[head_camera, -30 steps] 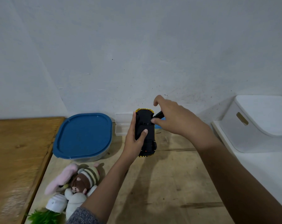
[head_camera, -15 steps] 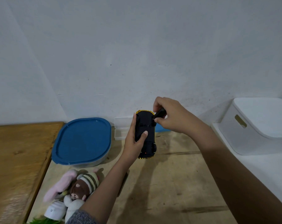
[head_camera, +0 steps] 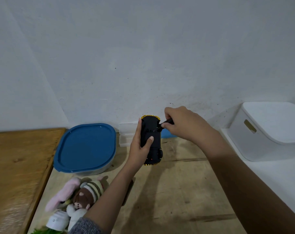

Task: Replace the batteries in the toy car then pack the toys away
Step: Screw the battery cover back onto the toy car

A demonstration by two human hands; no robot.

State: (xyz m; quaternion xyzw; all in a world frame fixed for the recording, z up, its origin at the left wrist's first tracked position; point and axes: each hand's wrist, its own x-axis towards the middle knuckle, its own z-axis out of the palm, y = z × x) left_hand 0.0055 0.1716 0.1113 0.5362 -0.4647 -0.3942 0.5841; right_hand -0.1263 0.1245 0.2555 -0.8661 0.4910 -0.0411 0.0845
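A toy car (head_camera: 152, 149) with a black underside and yellow body edges is held upside down above the table. My left hand (head_camera: 140, 146) grips its left side, thumb across the underside. My right hand (head_camera: 182, 124) grips a black-handled screwdriver (head_camera: 166, 123) whose tip touches the underside near the car's far end. Soft toys (head_camera: 82, 195), a pink one and a brown one with a striped hat, lie at the near left. No batteries show.
A container with a blue lid (head_camera: 86, 146) sits at the left. Small clear boxes (head_camera: 126, 135) stand by the wall behind the car, with a blue item (head_camera: 167, 135) beside them. A white lidded bin (head_camera: 268, 130) stands on a white surface at the right.
My right hand has shifted slightly on the screwdriver at the car's underside. The view has tilted a little. The car and my left hand stay nearly in place.
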